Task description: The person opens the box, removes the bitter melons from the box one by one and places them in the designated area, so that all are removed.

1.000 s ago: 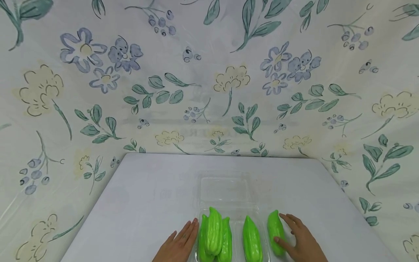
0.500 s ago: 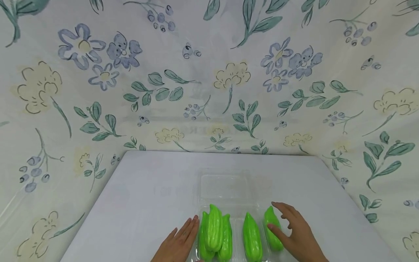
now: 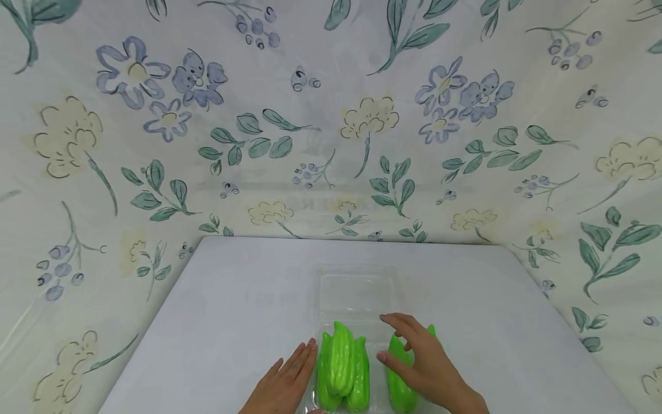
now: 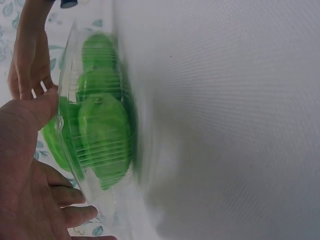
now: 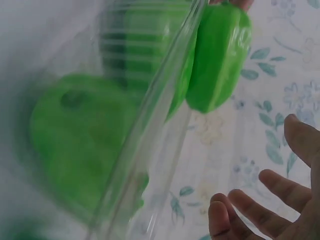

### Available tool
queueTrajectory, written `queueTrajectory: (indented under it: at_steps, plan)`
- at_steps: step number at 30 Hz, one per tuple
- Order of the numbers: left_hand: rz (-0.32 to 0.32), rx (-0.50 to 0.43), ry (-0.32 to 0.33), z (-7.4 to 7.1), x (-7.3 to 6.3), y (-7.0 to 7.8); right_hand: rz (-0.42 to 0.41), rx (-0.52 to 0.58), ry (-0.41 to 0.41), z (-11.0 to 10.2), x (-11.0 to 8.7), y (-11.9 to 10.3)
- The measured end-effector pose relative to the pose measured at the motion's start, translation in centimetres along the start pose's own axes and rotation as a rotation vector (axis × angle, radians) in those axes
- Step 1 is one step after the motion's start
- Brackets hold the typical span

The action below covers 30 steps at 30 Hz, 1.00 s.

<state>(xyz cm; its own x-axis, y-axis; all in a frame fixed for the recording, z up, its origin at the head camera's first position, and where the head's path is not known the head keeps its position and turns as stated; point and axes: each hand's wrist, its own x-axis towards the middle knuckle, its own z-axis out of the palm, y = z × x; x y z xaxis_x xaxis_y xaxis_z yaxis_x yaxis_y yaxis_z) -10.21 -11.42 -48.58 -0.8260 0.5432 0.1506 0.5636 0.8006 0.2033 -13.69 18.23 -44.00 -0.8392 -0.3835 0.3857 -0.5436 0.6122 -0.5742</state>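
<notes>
A clear plastic clamshell box (image 3: 379,394) stands at the table's near edge. On its left side sit three glossy, ridged, pointed green peppers, one pepper (image 3: 340,359) lying on top of the other two. Another pepper (image 3: 400,382) lies in the box's right part, partly covered by my right hand (image 3: 426,365). That hand hovers with fingers spread and holds nothing. Behind its knuckles shows the tip of one more pepper (image 3: 431,330) just right of the box. My left hand (image 3: 284,379) rests with straight fingers along the box's left wall, its thumb (image 4: 47,102) at the near rim.
The box's lid (image 3: 357,293) lies folded back flat on the white table (image 3: 233,299). A flowered sheet (image 3: 310,161) rises behind the table and down both sides.
My right hand has let go of the pepper outside the box and moved left over the pepper in the right part. That outer pepper shifted slightly left. My left hand stays put.
</notes>
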Motion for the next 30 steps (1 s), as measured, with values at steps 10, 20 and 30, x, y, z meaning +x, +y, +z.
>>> queueTrajectory:
  at_steps: [10,20,30]
  plan:
    - [0.018,0.025,0.030,0.3,0.0,-0.1,-0.041,0.044,-0.156,3.4,0.9,-1.9]
    - [-0.004,0.007,-0.014,0.2,0.1,-0.2,0.028,0.023,-0.284,5.2,1.1,-2.3]
    - [0.000,0.010,-0.004,0.3,0.1,-0.2,0.046,0.045,-0.312,5.2,1.2,-2.7]
